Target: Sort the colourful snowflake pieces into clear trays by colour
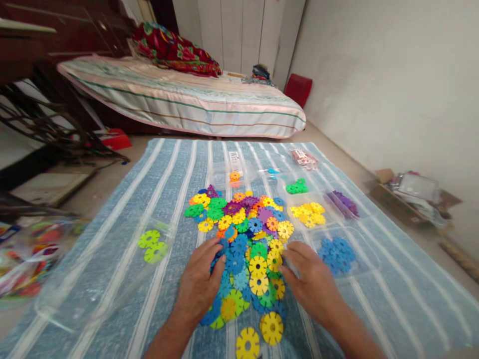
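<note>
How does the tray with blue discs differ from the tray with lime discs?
The blue tray sits right of the mixed pile, near the right hand; the lime tray sits left of the pile, beyond the left hand. The blue tray holds many discs, the lime tray only two. Both are clear plastic and lie on the striped cloth.

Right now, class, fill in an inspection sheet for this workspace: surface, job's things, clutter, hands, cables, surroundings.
Surface: blue striped cloth on the floor.
Job's things: mixed pile of coloured discs; clear trays holding sorted blue discs, yellow discs, green discs.
Clutter: cardboard box by the wall.
Hands: left hand and right hand rest flat on the pile, fingers spread.
Cables: nothing seen.
Surroundings: bed, white wall.
</note>
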Motion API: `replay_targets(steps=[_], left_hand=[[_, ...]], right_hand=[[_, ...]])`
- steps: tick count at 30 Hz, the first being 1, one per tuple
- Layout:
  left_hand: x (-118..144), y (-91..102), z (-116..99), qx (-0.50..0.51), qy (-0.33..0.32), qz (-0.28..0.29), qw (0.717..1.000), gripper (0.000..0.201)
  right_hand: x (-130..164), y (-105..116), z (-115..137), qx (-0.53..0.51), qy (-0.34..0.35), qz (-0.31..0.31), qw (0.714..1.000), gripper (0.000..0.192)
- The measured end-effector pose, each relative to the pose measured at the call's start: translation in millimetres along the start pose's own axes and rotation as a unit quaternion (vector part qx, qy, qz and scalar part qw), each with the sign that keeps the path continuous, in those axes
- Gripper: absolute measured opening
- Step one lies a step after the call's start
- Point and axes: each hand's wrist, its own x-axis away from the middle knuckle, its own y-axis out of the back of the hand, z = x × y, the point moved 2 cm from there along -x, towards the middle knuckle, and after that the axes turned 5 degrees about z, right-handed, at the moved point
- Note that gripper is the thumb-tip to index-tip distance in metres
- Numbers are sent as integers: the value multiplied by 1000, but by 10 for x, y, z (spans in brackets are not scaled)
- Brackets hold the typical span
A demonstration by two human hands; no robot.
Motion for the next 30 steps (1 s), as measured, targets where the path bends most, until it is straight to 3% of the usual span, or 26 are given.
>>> replay_targets(steps=[4, 9, 13, 19, 30], left_hand=[[11, -4, 15, 5, 4, -1, 1000, 21], [-2, -8, 35, -1, -1, -2, 1000, 22], [-11, -2, 34, 3, 6, 5, 1000, 22], [-20, 17, 26, 20, 7, 6, 1000, 22], [-1, -14, 36, 20, 7, -4, 1000, 23]], right_hand=[[-90, -173, 167, 54, -18, 45, 997, 23], [-155, -182, 166, 29, -82, 117, 989, 14], [-119, -195, 130, -2, -98, 97, 990, 13], [-77, -203, 75, -87, -69, 63, 992, 11], [-188, 90, 18, -190, -85, 65, 976, 15]])
